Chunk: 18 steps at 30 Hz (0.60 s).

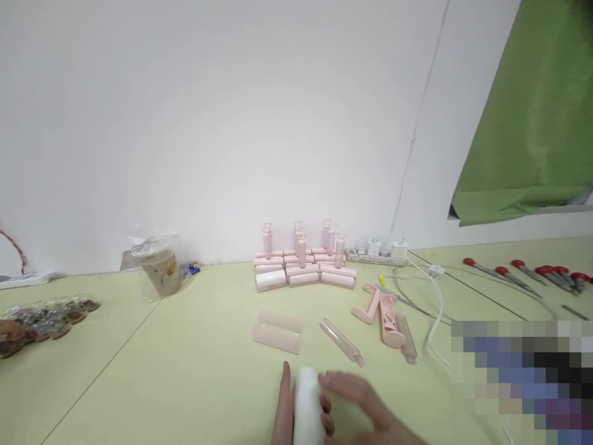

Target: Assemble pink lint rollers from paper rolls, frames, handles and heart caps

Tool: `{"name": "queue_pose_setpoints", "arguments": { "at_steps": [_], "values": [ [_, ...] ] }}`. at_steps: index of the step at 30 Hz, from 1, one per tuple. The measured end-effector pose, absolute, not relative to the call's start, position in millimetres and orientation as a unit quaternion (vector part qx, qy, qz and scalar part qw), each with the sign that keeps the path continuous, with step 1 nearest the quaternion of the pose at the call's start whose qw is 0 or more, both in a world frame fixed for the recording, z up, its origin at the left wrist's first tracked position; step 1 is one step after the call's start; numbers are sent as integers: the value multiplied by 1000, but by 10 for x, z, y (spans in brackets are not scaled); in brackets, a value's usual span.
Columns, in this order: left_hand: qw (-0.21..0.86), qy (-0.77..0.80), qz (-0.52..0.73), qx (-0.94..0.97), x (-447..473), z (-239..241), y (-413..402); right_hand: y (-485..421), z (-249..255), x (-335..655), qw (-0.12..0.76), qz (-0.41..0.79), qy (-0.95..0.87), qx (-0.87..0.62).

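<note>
A smooth white roll (307, 408) stands out at the bottom middle, with my left hand (283, 408) wrapped round it, thumb along its left side and fingertips curling round its right. My right hand (365, 398), slightly blurred, reaches in from the right with fingers stretched out and fingertips at the roll's upper right edge; whether they touch it I cannot tell. Just beyond lie a pale pink translucent curved cover (277, 332) and a clear pink tube (343, 342). To their right are a pink roller frame (391, 321), another pink frame piece (369, 304) and a second clear tube (406, 339).
Stacked pink rollers (303, 274) with upright handles stand by the wall. A bagged paper cup (162, 272) and several small glass-like domes (46, 318) are left. A power strip (377, 254), white cables (435, 309) and red-handled tools (509, 275) lie right. A pixelated patch covers the lower right.
</note>
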<state>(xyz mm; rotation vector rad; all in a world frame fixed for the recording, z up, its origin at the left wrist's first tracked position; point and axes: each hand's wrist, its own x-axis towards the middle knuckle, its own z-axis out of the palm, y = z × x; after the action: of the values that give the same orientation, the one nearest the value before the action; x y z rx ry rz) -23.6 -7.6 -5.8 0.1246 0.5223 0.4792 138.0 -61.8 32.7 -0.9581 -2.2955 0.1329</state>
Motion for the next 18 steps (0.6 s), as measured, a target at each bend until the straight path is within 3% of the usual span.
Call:
{"name": "queue_pose_setpoints", "arguments": {
  "at_steps": [2, 5, 8, 11, 15, 18],
  "values": [
    [937, 256, 230, 52, -229, -28, -50, -428, 472, 1583, 308, 25, -853, -420],
    [917, 265, 293, 57, -224, 127, -39, 3, 557, 1973, 187, -25, -762, -620],
    [870, 290, 390, 83, -230, 288, -79, 337, 470, 2266, 172, -15, -722, -670],
    [831, 322, 442, 102, -257, 388, -129, 425, 424, 2366, 198, 9, -728, -656],
    [797, 326, 495, 117, -296, 500, -83, 286, 678, 2260, 295, 36, -702, -648],
    [771, 327, 533, 119, -246, 606, 25, 111, 979, 2015, 400, 164, -660, -614]
  ]
}}
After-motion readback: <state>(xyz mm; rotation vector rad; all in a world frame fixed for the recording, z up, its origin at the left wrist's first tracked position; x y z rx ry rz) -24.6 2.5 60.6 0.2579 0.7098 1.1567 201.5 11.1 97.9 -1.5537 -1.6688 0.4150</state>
